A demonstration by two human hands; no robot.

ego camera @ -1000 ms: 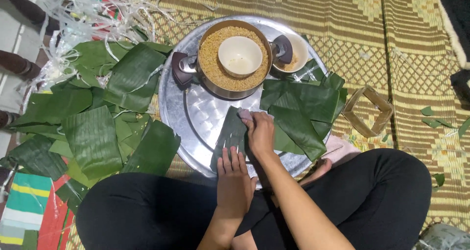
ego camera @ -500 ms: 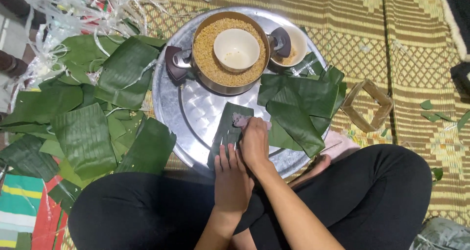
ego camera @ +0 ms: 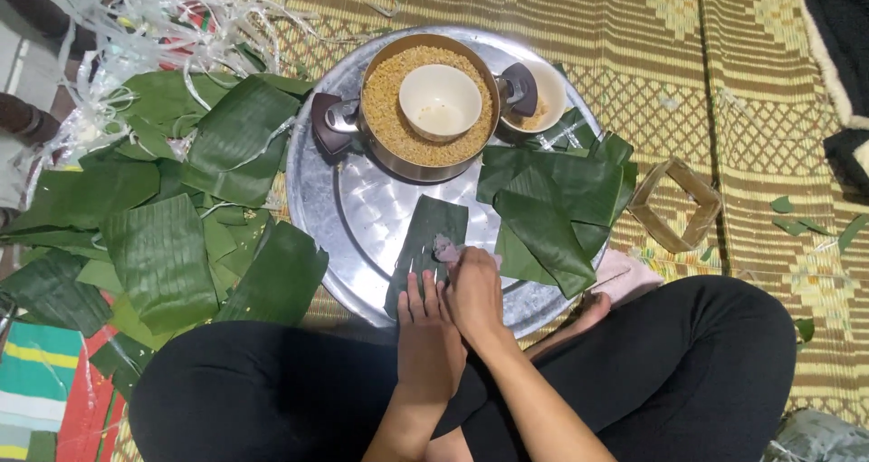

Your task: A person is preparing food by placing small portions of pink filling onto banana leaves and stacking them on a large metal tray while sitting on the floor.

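My left hand [ego camera: 425,335] now lies flat on the long green leaf strip [ego camera: 425,245]; my right hand [ego camera: 472,290] wipes it with a small cloth [ego camera: 445,247]

Soft even light, tray [ego camera: 362,210] glare, sharp focus

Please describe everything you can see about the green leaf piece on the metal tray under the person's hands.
The leaf piece is dark green, long and roughly rectangular, with fine parallel ribs, like banana leaf. It lies flat on the round silver tray, its far end pointing toward the pot of grain. The left hand presses its near end flat with the fingers spread. The right hand holds a small greyish cloth against its right edge. Its surface looks slightly glossy.
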